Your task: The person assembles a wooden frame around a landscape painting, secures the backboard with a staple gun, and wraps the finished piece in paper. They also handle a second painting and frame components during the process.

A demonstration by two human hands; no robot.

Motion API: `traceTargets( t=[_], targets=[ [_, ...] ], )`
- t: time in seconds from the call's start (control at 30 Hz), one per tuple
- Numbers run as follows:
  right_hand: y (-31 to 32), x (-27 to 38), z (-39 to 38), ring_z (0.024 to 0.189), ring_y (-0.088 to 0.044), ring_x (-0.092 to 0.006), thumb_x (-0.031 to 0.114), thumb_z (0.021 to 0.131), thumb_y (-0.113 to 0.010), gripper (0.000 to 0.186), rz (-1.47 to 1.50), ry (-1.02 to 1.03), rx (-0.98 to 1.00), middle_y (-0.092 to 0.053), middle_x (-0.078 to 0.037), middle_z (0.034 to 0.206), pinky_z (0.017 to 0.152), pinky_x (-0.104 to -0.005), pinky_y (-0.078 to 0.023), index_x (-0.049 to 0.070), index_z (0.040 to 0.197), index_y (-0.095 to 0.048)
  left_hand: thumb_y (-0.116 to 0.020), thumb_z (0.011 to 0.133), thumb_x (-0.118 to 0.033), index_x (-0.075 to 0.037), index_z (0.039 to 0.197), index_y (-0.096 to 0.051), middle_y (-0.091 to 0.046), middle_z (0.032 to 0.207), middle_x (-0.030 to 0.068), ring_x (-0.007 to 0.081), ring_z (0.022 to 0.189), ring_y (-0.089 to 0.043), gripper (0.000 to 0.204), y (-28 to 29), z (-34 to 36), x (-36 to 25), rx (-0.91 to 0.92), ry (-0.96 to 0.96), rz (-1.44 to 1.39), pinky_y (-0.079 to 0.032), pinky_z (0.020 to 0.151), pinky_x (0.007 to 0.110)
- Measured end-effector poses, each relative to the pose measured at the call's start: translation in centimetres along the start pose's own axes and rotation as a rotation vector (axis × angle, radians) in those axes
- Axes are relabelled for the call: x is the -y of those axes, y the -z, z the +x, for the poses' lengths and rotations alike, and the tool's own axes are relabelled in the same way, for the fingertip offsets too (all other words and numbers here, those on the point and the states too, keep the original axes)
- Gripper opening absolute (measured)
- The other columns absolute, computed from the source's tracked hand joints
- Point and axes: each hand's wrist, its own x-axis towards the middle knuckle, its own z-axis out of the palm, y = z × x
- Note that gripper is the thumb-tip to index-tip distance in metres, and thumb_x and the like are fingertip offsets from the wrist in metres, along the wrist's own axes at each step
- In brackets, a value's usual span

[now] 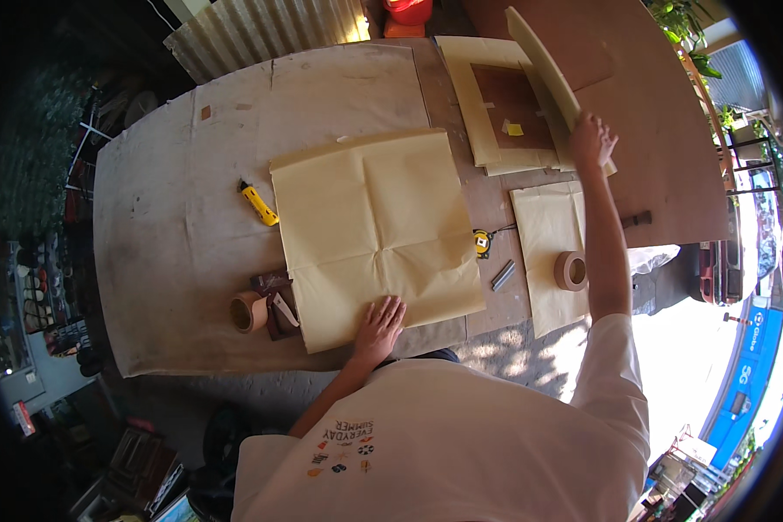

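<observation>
My left hand [381,324] lies flat with its fingers open on the lower part of a large creased kraft paper sheet [339,217]. My right hand [593,139] reaches to the upper right, its fingers closed on the edge of a cream paper-covered flap [544,65], which is raised beside a cream sheet with a brown rectangle [500,100] and a small yellow square on it. Below that, a folded kraft sheet [548,226] holds a tape roll [571,269]. A yellow tape measure [482,244] and a silver bar [503,274] lie between the sheets.
A yellow cutter [258,203], another tape roll [248,311] and a brown box [274,283] lie on the pale cloth [174,235] at left. A wooden board [670,104] extends at right. A corrugated panel [257,35] and red container [404,12] are behind; vehicles stand beyond the table at right.
</observation>
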Motion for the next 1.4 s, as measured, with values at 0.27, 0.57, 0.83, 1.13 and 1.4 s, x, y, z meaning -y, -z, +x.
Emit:
traceTargets(
  t=[0.27,0.57,0.83,1.13,1.4],
  targets=[
    [20.8,-12.7,9.5,0.109,-0.063,-0.0396,0.037,0.095,-0.057,0.042,0.079,0.135,0.041,-0.068,-0.022,0.112,0.095,-0.0513,-0.046,0.010,0.128,-0.059,-0.060,0.094,-0.031,-0.008,0.139,-0.054,-0.045,0.150,0.0114,0.0285,0.142,-0.038,0.050,0.2,-0.5,0.1,-0.074,-0.042,-0.148,-0.028,0.115,0.054],
    [39.6,-12.0,5.2,0.123,-0.056,-0.0221,0.041,0.096,-0.063,0.058,0.388,0.466,0.259,-0.060,-0.014,0.129,0.105,-0.0350,-0.042,0.002,0.138,-0.052,-0.038,0.102,-0.056,-0.002,0.139,-0.049,-0.053,0.142,0.0163,0.0273,0.134,-0.048,0.066,1.8,4.1,0.0,-0.042,0.690,-1.794,-0.034,0.111,0.044],
    [29.8,4.8,3.8,0.117,-0.058,-0.0187,0.047,0.090,-0.070,0.062,0.681,0.661,0.928,-0.066,-0.009,0.123,0.101,-0.0343,-0.045,0.005,0.134,-0.058,-0.033,0.089,-0.079,-0.014,0.152,-0.033,-0.033,0.158,0.0088,0.0287,0.147,-0.026,0.091,1.6,-0.2,-2.3,-0.421,0.759,-2.883,-0.020,0.117,0.051],
    [-1.0,22.1,0.4,0.128,-0.053,-0.0320,0.059,0.093,-0.055,0.065,0.601,0.906,0.879,-0.059,-0.016,0.135,0.105,-0.0483,-0.040,0.011,0.136,-0.057,-0.039,0.097,-0.066,-0.019,0.157,-0.019,-0.017,0.164,0.0043,0.0271,0.152,-0.011,0.078,-2.4,-5.6,-2.3,-0.767,1.045,-2.272,-0.008,0.121,0.054],
    [-12.5,12.9,-2.8,0.114,-0.060,-0.0325,0.049,0.092,-0.060,0.044,1.012,-0.055,0.468,-0.066,-0.014,0.117,0.095,-0.0517,-0.044,0.013,0.116,-0.064,-0.049,0.103,-0.041,-0.002,0.132,-0.045,-0.053,0.127,0.0139,0.0271,0.117,-0.053,0.048,0.8,-4.9,-4.2,-0.843,1.690,-1.611,-0.045,0.099,0.044]
  ],
)
